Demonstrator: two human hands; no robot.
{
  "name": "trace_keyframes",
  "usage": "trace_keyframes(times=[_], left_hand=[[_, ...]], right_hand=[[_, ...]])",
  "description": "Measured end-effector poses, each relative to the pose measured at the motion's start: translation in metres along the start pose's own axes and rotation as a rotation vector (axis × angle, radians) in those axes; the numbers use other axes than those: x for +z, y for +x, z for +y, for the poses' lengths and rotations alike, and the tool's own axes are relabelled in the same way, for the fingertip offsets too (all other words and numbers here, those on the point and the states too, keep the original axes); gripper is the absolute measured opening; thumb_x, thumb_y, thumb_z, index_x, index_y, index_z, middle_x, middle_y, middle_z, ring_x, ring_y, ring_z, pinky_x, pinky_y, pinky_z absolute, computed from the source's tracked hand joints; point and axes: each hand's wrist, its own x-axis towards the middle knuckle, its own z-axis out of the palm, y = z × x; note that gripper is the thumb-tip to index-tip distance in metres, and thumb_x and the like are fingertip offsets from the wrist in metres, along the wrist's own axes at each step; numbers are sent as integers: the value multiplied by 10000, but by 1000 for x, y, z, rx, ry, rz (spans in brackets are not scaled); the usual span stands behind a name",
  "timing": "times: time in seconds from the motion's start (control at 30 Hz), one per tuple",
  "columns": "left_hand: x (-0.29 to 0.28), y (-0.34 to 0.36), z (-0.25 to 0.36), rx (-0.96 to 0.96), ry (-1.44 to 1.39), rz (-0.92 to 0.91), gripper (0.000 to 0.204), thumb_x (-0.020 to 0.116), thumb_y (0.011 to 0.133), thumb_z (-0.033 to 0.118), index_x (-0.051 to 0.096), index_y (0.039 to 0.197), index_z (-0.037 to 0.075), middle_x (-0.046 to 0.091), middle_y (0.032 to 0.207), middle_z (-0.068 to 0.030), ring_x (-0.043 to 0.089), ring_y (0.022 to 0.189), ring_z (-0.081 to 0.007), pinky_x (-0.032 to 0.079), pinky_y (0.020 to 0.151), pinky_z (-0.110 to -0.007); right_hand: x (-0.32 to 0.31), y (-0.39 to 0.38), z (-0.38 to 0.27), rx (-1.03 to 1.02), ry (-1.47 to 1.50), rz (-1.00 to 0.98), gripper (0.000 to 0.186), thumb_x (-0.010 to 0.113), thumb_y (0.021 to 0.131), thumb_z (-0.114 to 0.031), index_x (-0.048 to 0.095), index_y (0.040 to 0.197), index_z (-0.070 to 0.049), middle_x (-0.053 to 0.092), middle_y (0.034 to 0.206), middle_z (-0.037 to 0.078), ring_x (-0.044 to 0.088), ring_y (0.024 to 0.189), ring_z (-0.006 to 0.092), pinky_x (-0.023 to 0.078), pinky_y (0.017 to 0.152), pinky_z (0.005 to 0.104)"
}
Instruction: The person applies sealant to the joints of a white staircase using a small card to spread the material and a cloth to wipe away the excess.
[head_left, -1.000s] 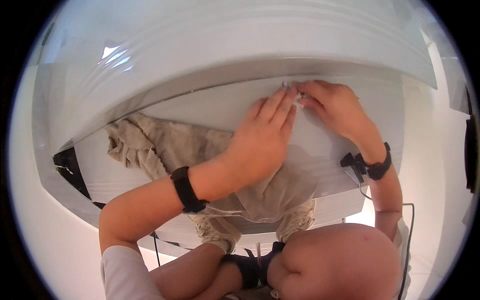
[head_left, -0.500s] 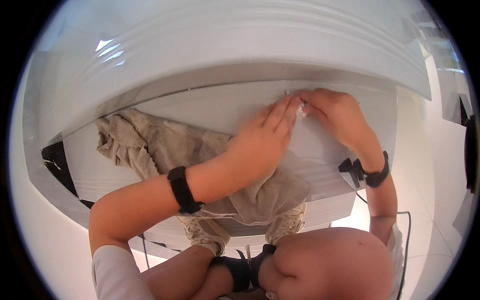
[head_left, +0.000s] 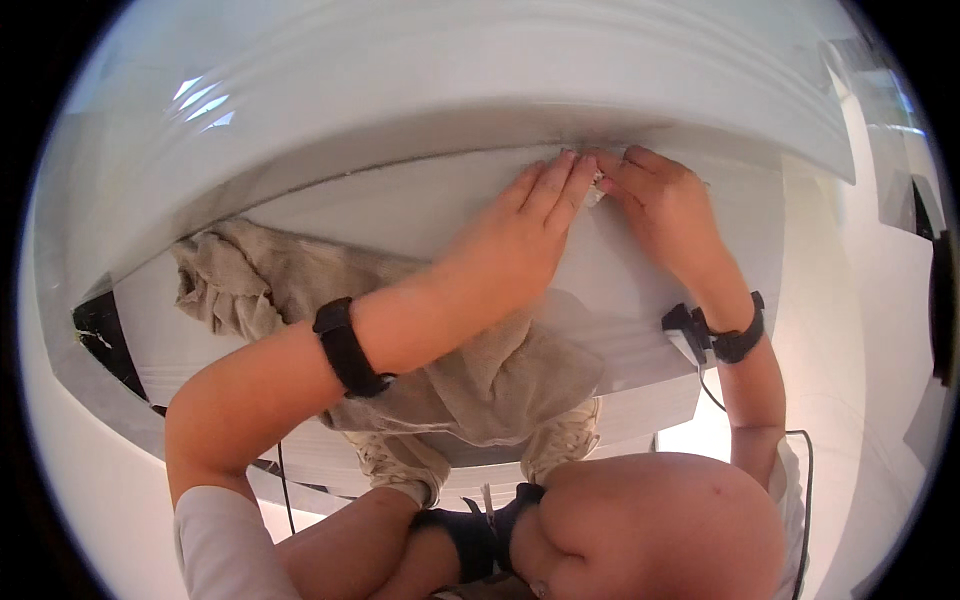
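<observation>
My left hand (head_left: 520, 232) reaches across the pale ledge (head_left: 350, 215), its fingers stretched out side by side. Its fingertips meet those of my right hand (head_left: 665, 205) close to the seam where the ledge joins the glossy white curved wall. The right fingers are bent in around a small crumpled white wad (head_left: 597, 188), perhaps tissue; only part of it shows between the hands. Under my left forearm, a grey-brown cloth (head_left: 500, 385) lies spread over the ledge and hangs past its near edge.
Behind the seam rises the glossy white wall (head_left: 420, 70). Black straps circle both wrists, the right one with a small device (head_left: 685, 325) and a cable. My light shoes (head_left: 400, 465) are below the ledge's near edge. A black patch (head_left: 103, 330) marks the ledge's left end.
Both hands have moved a little farther away, up to the seam, and the white wad has gone with them. The cloth keeps its place while the view has shifted slightly.
</observation>
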Motion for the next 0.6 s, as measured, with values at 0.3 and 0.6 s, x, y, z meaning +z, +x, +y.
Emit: trace_keyframes(times=[0.3,0.6], left_hand=[[2,6,5,-11,-61,52,467,577,806,112,597,1189,-156,434,1466,-260,473,1325,-373,428,1100,-436],[-6,-6,0,-22,-77,-48,529,541,795,132,558,1217,-186,390,1487,-302,415,1381,-391,369,1149,-445]], right_hand=[[-6,0,5,-11,13,-61,231,665,886,-191,712,1097,-109,635,805,97,640,713,314,512,624,416],[16,-7,-15,41,-39,97,254,687,869,-216,714,1100,-114,633,752,76,647,642,286,519,555,394]])
